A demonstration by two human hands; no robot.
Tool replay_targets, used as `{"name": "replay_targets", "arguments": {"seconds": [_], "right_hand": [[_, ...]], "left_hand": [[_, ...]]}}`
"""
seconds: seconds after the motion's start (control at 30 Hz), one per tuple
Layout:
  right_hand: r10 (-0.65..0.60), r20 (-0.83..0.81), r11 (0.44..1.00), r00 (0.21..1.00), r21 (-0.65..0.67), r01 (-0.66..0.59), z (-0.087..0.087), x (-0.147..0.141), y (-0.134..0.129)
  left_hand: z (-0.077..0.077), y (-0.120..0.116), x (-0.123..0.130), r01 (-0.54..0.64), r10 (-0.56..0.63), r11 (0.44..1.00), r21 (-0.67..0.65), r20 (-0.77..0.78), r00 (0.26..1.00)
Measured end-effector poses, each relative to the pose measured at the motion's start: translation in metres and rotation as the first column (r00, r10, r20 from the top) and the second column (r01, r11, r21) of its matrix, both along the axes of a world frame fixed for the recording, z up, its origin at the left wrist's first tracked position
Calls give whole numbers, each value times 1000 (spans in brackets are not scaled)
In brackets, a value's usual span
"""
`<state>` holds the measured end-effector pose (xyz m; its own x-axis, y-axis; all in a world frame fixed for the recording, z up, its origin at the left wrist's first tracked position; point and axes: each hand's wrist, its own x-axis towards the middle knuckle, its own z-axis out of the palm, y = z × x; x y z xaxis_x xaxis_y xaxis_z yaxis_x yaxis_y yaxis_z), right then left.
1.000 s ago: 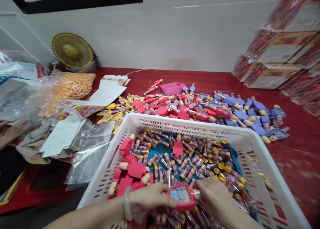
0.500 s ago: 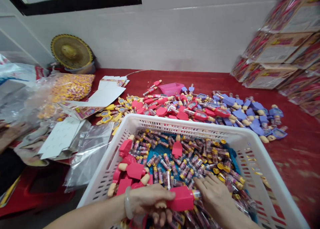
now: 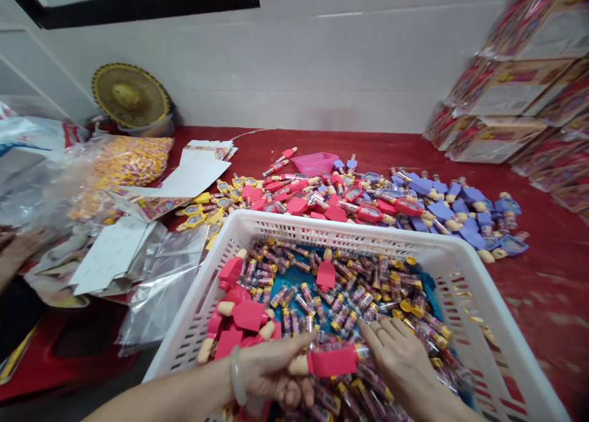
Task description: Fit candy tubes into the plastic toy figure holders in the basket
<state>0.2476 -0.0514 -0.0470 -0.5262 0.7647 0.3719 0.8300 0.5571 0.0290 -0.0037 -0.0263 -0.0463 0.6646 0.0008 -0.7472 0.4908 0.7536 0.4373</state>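
My left hand (image 3: 276, 370), with a pale bangle on its wrist, holds a pink plastic figure (image 3: 334, 360) by its beige knob-like head, fingers curled below. A clear tube with a yellow band lies along the figure, its end sticking out to the right. My right hand (image 3: 400, 354), wearing a ring, is against that tube end with its fingers stretched over the pile; its thumb is hidden. Below both hands, many small clear tubes (image 3: 340, 318) with yellow caps fill the white basket (image 3: 473, 268). Several pink figures (image 3: 248, 314) lie at its left side.
Behind the basket, heaped pink, yellow and purple figures (image 3: 442, 212) lie on the red table (image 3: 543, 281). Card sheets (image 3: 113, 250), clear bags (image 3: 161, 287) and a bag of small yellow pieces (image 3: 133, 161) are left. Packed boxes (image 3: 497, 140) stand right. Another person's hand (image 3: 27, 244) shows far left.
The pink figure has rolled in my left hand, so its tube side now faces up more. My left thumb has lifted off the figure's body. My right hand has shifted only slightly.
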Motion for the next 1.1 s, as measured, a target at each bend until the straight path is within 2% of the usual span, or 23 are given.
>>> {"name": "replay_targets", "arguments": {"seconds": [0.07,0.13,0.17,0.27,0.3,0.33,0.37,0.4,0.47,0.5,0.57,0.6,0.67,0.7,0.73,0.8,0.83,0.9,0.93,0.97,1.0,1.07,1.1], "right_hand": [[10,66,1000,998,-1,-10,-5,-1,-4],[6,121,993,993,-121,8,-16,-2,-12],[5,145,978,989,-207,25,-23,-3,-16],[38,184,907,982,-419,43,-37,-5,-25],[38,169,905,985,-424,38,-38,-6,-25],[35,138,920,990,-392,22,-36,-6,-23],[25,99,945,995,-328,9,-31,-6,-20],[16,62,969,998,-247,0,-25,-6,-17],[12,14,997,1000,-79,-11,-9,-6,-9],[19,4,1000,1000,-13,-19,-2,-7,-6],[43,-6,997,999,71,-42,7,-9,-4],[57,-10,995,998,82,-56,7,-10,-5],[61,-16,998,998,29,-60,0,-11,-11],[49,-10,998,999,-50,-50,-7,-11,-15],[34,3,987,999,-159,-33,-14,-11,-19],[14,32,918,999,-396,0,-28,-9,-27],[11,46,874,999,-487,13,-32,-9,-30],[-3,64,830,998,-556,38,-35,-7,-30],[-16,57,847,998,-529,44,-34,-6,-27],[-32,40,882,999,-470,47,-31,-5,-23],[-40,12,923,999,-384,42,-27,-4,-19],[-23,-47,981,999,-192,13,-18,-2,-9],[-4,-60,993,998,-115,-3,-15,-2,-5]], "left_hand": [[-2,-3,-1,12,-13,999,33,27,1000],[2,-10,-4,-32,23,950,311,32,999],[5,-14,-7,-42,39,880,474,16,999],[12,-19,-13,93,16,555,826,-123,992],[13,-19,-14,142,6,494,858,-167,986],[14,-18,-14,163,7,481,862,-190,982],[13,-15,-14,148,11,543,826,-183,983],[12,-12,-12,88,23,669,738,-139,990],[9,-6,-8,-28,45,909,416,-31,998],[7,-4,-6,-50,51,972,230,2,999],[4,-3,-2,-34,35,999,-27,24,999],[3,-4,-2,-19,22,998,-59,35,999],[5,-9,-3,-9,-1,988,156,63,998],[6,-11,-5,-17,-9,943,331,75,997],[9,-13,-7,-16,-22,857,516,67,997],[14,-15,-11,64,-75,588,806,-24,997],[17,-15,-13,136,-106,455,880,-98,990],[20,-13,-14,255,-129,278,926,-227,965],[21,-11,-13,273,-106,277,921,-253,962],[21,-9,-12,248,-66,372,894,-241,968],[21,-7,-10,190,-23,524,830,-210,978],[17,-2,-7,28,51,844,536,-133,990],[15,-1,-5,-42,78,938,345,-91,993]]}}
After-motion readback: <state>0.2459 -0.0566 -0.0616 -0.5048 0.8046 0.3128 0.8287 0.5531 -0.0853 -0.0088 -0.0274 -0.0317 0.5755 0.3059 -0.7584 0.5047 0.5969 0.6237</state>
